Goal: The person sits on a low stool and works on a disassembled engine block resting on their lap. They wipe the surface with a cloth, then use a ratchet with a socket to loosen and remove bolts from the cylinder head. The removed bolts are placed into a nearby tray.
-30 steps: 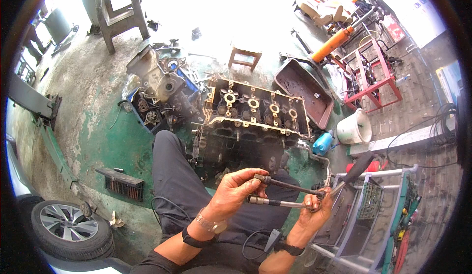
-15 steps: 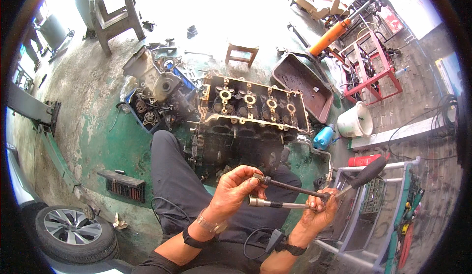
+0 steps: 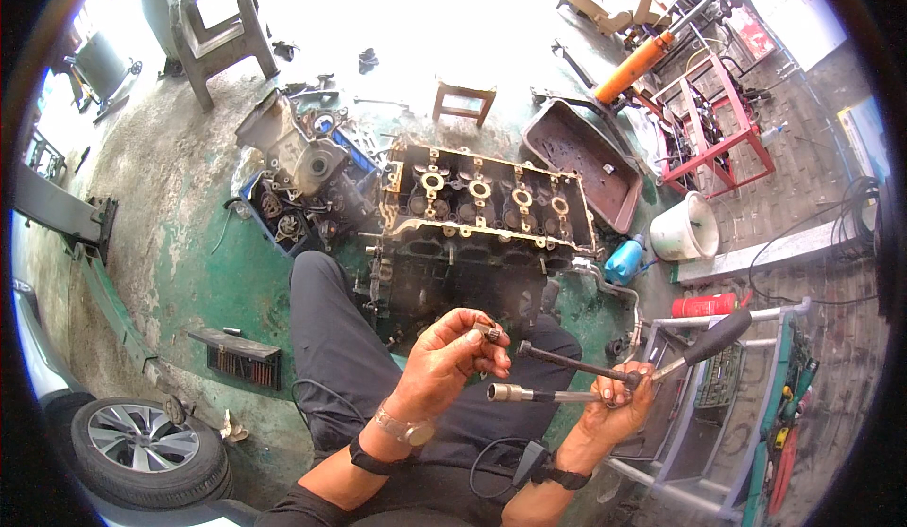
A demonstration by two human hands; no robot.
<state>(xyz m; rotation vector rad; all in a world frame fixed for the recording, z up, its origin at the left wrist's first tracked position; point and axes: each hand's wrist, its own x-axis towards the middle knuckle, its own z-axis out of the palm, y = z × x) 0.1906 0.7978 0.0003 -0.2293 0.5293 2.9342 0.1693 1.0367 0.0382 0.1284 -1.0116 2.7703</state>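
Observation:
My left hand [image 3: 452, 352] pinches a small metal bit socket [image 3: 487, 332] between thumb and fingers, apart from the tools beside it. In my right hand [image 3: 619, 406] I grip a ratchet wrench with a black handle [image 3: 718, 336]. A dark extension bar [image 3: 567, 361] runs left from the ratchet's head, its tip bare and just right of the bit socket. The same hand also holds a second bar carrying a shiny socket [image 3: 504, 393], below the first. Beyond my hands stands an engine cylinder head [image 3: 491, 231] on a dark block, between my knees.
Removed engine parts [image 3: 307, 158] lie left of the engine, a brown tray [image 3: 595, 172] right of it. A blue bottle [image 3: 624, 262], a white bucket [image 3: 684, 228] and a tool cart [image 3: 680, 423] stand on my right. At lower left lies a wheel [image 3: 142, 447].
The bit socket has come off the extension bar's tip and stays in my left hand. My right hand has shifted slightly right with the ratchet and both bars.

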